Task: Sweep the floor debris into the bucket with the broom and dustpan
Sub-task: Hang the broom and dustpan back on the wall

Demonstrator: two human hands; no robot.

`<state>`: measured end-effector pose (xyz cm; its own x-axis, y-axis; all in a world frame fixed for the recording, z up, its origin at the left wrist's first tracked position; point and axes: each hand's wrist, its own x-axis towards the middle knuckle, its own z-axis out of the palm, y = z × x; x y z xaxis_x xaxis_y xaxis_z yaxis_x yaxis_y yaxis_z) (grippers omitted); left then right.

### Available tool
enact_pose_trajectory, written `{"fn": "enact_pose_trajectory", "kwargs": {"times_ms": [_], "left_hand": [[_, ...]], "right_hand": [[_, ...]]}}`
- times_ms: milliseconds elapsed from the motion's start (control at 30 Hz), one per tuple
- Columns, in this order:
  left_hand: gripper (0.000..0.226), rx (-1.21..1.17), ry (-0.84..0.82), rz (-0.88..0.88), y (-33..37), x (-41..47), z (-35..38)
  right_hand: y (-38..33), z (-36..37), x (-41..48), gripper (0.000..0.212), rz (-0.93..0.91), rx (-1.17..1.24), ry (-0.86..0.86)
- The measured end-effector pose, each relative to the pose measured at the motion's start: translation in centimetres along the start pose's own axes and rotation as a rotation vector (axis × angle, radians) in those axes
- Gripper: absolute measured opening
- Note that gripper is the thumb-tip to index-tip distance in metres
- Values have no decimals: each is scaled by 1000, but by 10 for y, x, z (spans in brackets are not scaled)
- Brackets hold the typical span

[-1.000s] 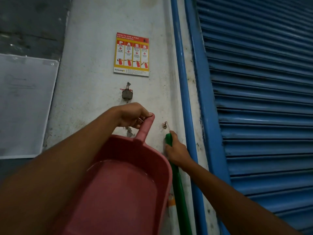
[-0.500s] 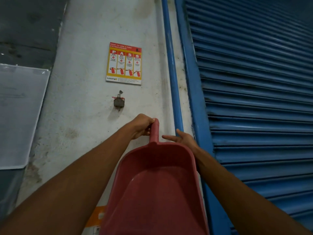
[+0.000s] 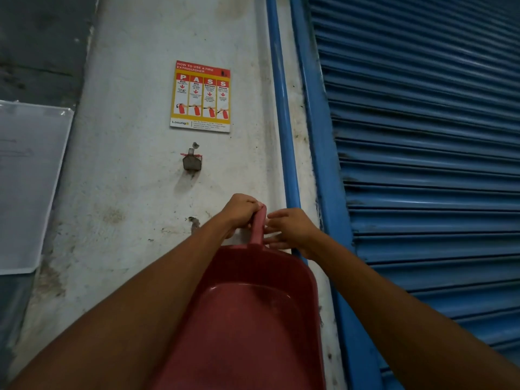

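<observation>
A red plastic dustpan [image 3: 247, 313] hangs upright against the white wall, its handle pointing up. My left hand [image 3: 240, 211] is closed around the top of the handle. My right hand [image 3: 289, 229] is just right of the handle with its fingers spread, fingertips touching or nearly touching it. The broom and the bucket are not in sight; the dustpan hides the wall behind it.
A fire extinguisher instruction poster [image 3: 200, 96] is on the wall above, with a small metal bracket [image 3: 192, 161] below it. A blue pipe [image 3: 282, 122] and a blue roller shutter [image 3: 427, 164] stand at the right. A whiteboard [image 3: 28, 187] hangs at the left.
My right hand has let go of the green broom handle, which is now out of sight, and moved up beside the dustpan handle. The dustpan has shifted right, over that spot.
</observation>
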<state>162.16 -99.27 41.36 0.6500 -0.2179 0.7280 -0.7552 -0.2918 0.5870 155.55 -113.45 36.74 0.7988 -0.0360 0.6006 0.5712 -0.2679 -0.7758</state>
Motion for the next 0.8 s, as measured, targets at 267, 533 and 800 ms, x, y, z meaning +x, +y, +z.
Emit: {"fn": "enact_pose_trajectory", "kwargs": {"times_ms": [267,533,800], "left_hand": [[24,399,72,119,2,2,2],[32,404,54,204,-12,-11,-2],[36,355,36,146,-11,-25,1]], "right_hand": [[-6,21,15,39,-34,-197,137],[9,30,17,39,-130,-254,215],[19,32,12,51,-154,-250,259]]}}
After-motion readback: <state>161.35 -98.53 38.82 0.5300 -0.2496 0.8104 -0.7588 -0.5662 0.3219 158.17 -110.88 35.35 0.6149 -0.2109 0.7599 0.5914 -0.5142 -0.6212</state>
